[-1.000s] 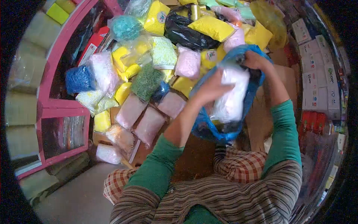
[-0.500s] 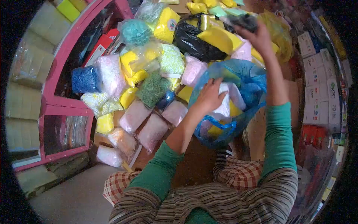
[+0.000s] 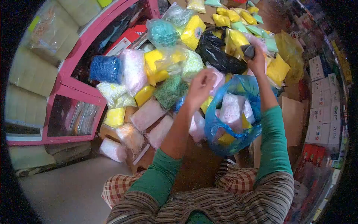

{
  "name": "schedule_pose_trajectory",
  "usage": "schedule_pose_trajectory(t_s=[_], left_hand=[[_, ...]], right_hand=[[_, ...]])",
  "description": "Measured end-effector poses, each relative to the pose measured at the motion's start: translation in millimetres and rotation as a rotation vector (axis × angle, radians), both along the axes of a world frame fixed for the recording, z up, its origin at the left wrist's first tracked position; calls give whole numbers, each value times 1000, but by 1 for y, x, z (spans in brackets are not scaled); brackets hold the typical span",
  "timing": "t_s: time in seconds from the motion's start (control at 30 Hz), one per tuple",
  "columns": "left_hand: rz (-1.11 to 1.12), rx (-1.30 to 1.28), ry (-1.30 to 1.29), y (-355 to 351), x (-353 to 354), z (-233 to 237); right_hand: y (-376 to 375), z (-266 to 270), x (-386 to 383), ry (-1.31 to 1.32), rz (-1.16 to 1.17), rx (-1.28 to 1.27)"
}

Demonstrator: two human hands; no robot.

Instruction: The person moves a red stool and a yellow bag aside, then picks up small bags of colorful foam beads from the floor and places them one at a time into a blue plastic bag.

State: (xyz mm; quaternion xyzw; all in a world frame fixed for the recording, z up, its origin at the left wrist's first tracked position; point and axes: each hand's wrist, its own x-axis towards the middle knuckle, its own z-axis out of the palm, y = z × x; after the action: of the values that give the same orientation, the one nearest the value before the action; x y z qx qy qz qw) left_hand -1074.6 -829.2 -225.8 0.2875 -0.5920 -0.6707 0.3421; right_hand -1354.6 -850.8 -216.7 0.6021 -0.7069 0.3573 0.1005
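Note:
My right hand (image 3: pixel 256 62) is closed around a small black bundle (image 3: pixel 247 51), whose kind does not show. It is beside a shiny yellow packet (image 3: pixel 235 42) and the crumpled black plastic bag (image 3: pixel 212 52). My left hand (image 3: pixel 202 85) hovers over the packets, smeared by motion, close to a pink packet (image 3: pixel 217 79). Between my forearms stands a blue plastic bag (image 3: pixel 215 130), its mouth open and handles loose. White-pink packets (image 3: pixel 232 110) and yellow ones lie inside it.
Clear bags of shredded filler surround the hands: green (image 3: pixel 171 92), blue (image 3: pixel 105 69), teal (image 3: pixel 163 33) and pink (image 3: pixel 148 114). A pink-framed cabinet (image 3: pixel 76 87) stands at left. Stacked white boxes (image 3: pixel 321 112) line the right side, near a yellow plastic bag (image 3: pixel 292 56).
My left hand has left the blue bag's rim and moved up and left. My right hand has lowered slightly, still holding the black bundle. The view has shifted.

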Motion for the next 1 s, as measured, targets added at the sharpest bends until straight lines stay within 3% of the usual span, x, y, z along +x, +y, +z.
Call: schedule_pose_trajectory(t_s=[0.07, 0.13, 0.17, 0.2, 0.27, 0.37, 0.4, 0.47, 0.5, 0.53, 0.6, 0.63, 0.7, 0.73, 0.8, 0.83, 0.87, 0.9, 0.93, 1.0], left_hand=[[200, 79, 138, -10, 10, 1], [280, 92, 281, -19, 16, -2], [370, 103, 410, -24, 15, -7], [497, 73, 560, -33, 10, -41], [173, 490, 893, -30, 43, -9], [182, 454, 843, -19, 51, 30], [189, 447, 839, -23, 49, 17], [-74, 795, 707, -29, 43, -10], [185, 409, 513, -15, 32, -16], [189, 404, 508, -9, 21, -18], [59, 665, 802, 0, 3, -26], [186, 555, 507, 12, 11, 17], [134, 620, 545, 15, 12, 12], [92, 682, 590, 17, 12, 8], [91, 676, 647, 16, 9, -4], [169, 479, 750, 11, 8, -16], [253, 279, 849, 7, 8, -11], [254, 577, 867, -2, 17, -8], [296, 630, 973, -1, 22, -7], [454, 398, 895, -31, 39, -38]], right_hand=[[2, 21, 29, 23, 147, -82], [22, 33, 88, -65, 296, 61], [33, 33, 117, 6, 489, 102], [54, 46, 157, 47, 591, 142], [77, 49, 196, -49, 636, 168], [82, 54, 210, 127, 784, 167], [78, 57, 209, 123, 792, 162], [64, 67, 204, 363, 636, 193], [52, 71, 201, 336, 582, 22], [42, 75, 197, 331, 585, 16], [25, 81, 183, 70, 563, 179], [15, 82, 174, 65, 557, 178], [3, 80, 161, -272, 454, 552], [7, 76, 161, -275, 448, 551], [19, 64, 166, -161, 470, 239], [29, 60, 174, -35, 534, -29], [38, 58, 180, 41, 588, -85], [48, 55, 187, 62, 645, -72], [57, 50, 193, 79, 705, -61], [70, 33, 196, 105, 843, -66]])
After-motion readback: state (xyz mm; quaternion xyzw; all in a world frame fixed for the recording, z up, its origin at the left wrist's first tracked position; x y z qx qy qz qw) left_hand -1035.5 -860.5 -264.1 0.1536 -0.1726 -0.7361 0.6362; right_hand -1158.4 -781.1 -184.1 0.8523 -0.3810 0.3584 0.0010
